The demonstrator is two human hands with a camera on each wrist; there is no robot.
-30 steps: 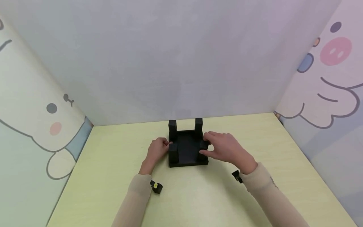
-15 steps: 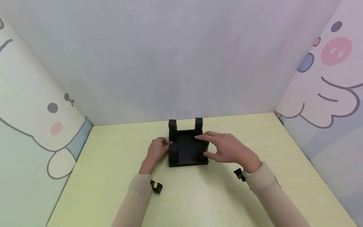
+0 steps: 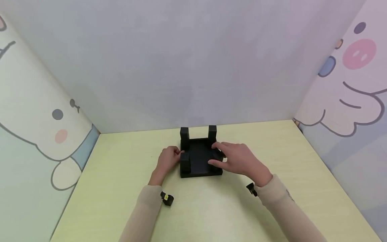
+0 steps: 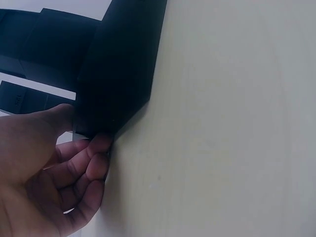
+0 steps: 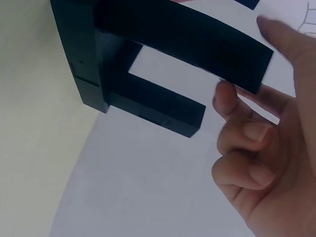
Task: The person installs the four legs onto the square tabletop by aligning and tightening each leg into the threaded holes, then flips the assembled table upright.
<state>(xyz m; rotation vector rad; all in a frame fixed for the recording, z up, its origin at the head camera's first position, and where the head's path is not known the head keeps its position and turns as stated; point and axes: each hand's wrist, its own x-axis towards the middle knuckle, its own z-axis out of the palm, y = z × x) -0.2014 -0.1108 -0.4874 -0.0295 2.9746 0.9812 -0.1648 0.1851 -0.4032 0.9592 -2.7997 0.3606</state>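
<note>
A black four-legged stool-like piece point(image 3: 200, 158) lies legs up on the table, its shallow square base down. My left hand point(image 3: 167, 159) is at its left side; in the left wrist view the thumb and fingers point(image 4: 94, 165) pinch the edge of the base near a corner. Around the near right leg point(image 3: 216, 159) my right hand point(image 3: 239, 158) spreads its thumb and forefinger. In the right wrist view a gap shows between the thumb point(image 5: 281, 39) and that leg. One finger passes behind the leg's end, so its tip is partly hidden.
The pale wooden table point(image 3: 127, 174) ends at a grey-white back wall point(image 3: 193, 67). Side panels with cartoon animals point(image 3: 39, 111) stand left and right. Small black wrist cameras point(image 3: 167, 199) hang beside both cuffs.
My right hand's thumb and forefinger opened away from the near right leg, then came back around it from a slightly turned angle. My left hand and the black piece stay put.
</note>
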